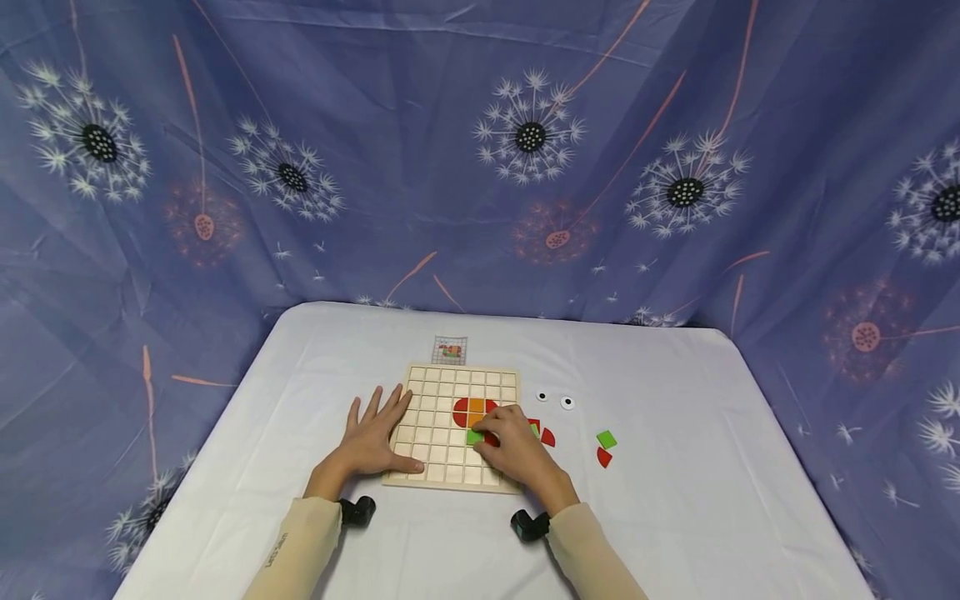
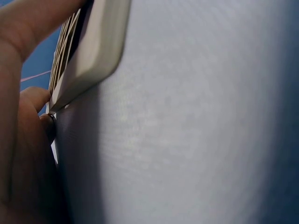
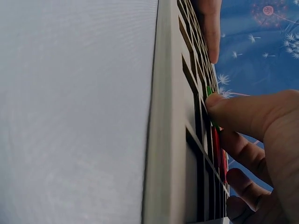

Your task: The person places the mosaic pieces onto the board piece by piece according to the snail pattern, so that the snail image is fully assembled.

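Note:
A wooden grid board (image 1: 450,487) lies on the white table. My left hand (image 1: 371,440) spreads its fingers at the board's left side, with the thumb over the lower left cells. In the middle of the board, my right hand (image 1: 516,446) pinches a green square tile (image 1: 474,437) between thumb and fingertips, low at the grid. The tile's green edge (image 3: 209,89) shows beside the thumb in the right wrist view. Just above it are orange tiles (image 1: 476,406), with a red rounded piece (image 1: 461,412) on their left. The right hand partly covers other red pieces.
A small picture card (image 1: 449,351) lies behind the board. Right of the board are two eye discs (image 1: 567,403), a red quarter-round piece (image 1: 548,437), a loose green square (image 1: 607,439) and another red piece (image 1: 604,457). A dandelion-print curtain (image 1: 420,167) hangs around the table.

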A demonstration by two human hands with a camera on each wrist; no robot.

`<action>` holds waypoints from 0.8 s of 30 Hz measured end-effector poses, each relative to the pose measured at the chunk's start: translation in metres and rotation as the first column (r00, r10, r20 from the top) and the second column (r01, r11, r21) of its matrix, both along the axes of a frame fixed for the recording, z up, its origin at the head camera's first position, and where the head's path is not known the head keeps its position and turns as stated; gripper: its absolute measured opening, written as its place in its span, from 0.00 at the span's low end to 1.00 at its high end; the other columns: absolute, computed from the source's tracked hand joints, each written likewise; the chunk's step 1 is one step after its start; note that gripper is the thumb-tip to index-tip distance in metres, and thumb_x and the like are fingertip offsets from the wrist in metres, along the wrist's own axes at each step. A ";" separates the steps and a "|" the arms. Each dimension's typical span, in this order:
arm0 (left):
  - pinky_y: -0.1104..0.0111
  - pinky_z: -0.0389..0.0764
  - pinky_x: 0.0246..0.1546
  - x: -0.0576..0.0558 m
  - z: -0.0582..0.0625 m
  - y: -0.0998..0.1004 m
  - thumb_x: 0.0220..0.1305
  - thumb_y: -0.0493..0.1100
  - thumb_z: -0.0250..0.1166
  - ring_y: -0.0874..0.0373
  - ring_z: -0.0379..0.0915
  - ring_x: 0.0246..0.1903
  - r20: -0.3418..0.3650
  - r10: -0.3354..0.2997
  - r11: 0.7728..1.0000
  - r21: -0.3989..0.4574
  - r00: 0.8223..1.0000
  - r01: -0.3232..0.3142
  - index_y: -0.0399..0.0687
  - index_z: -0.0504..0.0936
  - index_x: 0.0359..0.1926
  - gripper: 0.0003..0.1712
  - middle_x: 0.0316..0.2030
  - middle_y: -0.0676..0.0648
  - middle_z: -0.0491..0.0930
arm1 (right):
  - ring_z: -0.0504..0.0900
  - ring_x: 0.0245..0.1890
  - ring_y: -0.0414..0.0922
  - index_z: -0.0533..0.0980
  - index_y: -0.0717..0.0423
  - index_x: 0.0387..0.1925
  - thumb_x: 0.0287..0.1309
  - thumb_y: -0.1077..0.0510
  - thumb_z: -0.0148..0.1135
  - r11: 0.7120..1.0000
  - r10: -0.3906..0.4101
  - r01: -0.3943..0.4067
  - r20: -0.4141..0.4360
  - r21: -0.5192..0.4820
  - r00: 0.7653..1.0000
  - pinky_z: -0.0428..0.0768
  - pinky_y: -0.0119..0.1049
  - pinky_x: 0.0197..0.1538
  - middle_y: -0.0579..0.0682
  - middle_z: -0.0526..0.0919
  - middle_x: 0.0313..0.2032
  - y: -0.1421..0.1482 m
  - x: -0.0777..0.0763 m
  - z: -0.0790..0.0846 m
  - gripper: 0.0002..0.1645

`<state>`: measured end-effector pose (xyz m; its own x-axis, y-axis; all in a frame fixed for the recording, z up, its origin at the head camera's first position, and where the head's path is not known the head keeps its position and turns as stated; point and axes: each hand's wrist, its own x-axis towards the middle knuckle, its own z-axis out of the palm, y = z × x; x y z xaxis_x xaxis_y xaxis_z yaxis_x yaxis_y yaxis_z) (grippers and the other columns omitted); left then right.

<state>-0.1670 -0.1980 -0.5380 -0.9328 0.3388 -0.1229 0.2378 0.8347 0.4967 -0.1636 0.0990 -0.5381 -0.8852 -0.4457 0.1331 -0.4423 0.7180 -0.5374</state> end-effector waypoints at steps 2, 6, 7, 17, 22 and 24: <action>0.32 0.27 0.74 0.000 0.000 0.000 0.39 0.76 0.77 0.32 0.29 0.81 0.000 0.002 1.000 0.001 1.000 -0.002 0.47 0.50 0.83 0.78 0.83 0.41 0.44 | 0.74 0.55 0.50 0.88 0.49 0.48 0.62 0.53 0.72 1.000 0.000 0.000 -0.008 0.002 1.000 0.78 0.48 0.58 0.49 0.85 0.50 0.000 0.001 0.000 0.13; 0.33 0.27 0.74 -0.001 -0.002 0.000 0.39 0.76 0.77 0.33 0.29 0.81 0.001 0.004 1.000 -0.005 1.000 -0.004 0.48 0.49 0.83 0.78 0.83 0.41 0.43 | 0.75 0.55 0.51 0.87 0.49 0.47 0.61 0.55 0.72 1.000 0.003 -0.003 -0.036 -0.007 0.999 0.79 0.49 0.58 0.50 0.86 0.50 0.001 0.003 0.000 0.13; 0.33 0.26 0.74 -0.001 -0.002 0.000 0.39 0.76 0.77 0.33 0.28 0.81 0.001 0.003 1.000 -0.004 1.000 -0.003 0.48 0.49 0.83 0.78 0.83 0.41 0.43 | 0.75 0.55 0.51 0.87 0.49 0.47 0.61 0.55 0.72 1.000 0.004 -0.005 -0.044 -0.010 0.999 0.79 0.49 0.58 0.49 0.85 0.50 0.001 0.003 0.000 0.13; 0.33 0.26 0.74 0.000 -0.003 0.000 0.38 0.76 0.77 0.32 0.28 0.81 0.000 0.002 1.000 0.009 1.000 -0.002 0.48 0.49 0.83 0.78 0.83 0.41 0.43 | 0.74 0.61 0.53 0.85 0.50 0.54 0.59 0.55 0.74 0.993 -0.018 0.019 0.010 -0.119 1.000 0.75 0.54 0.65 0.49 0.84 0.53 0.014 0.010 0.005 0.20; 0.33 0.26 0.74 -0.002 -0.006 -0.002 0.38 0.77 0.76 0.33 0.28 0.81 -0.005 -0.001 1.000 -0.005 1.000 0.001 0.48 0.48 0.83 0.79 0.83 0.41 0.43 | 0.74 0.63 0.54 0.83 0.52 0.57 0.58 0.55 0.76 0.991 -0.024 0.025 0.008 -0.131 1.000 0.71 0.56 0.69 0.50 0.84 0.54 0.028 0.011 0.005 0.25; 0.34 0.25 0.74 -0.002 -0.006 -0.002 0.38 0.78 0.76 0.33 0.28 0.81 -0.003 -0.003 1.000 -0.005 1.000 0.003 0.49 0.48 0.83 0.79 0.83 0.41 0.42 | 0.73 0.64 0.53 0.82 0.52 0.58 0.57 0.54 0.76 0.992 -0.032 0.032 0.008 -0.123 0.999 0.70 0.57 0.69 0.50 0.83 0.55 0.034 0.011 0.005 0.27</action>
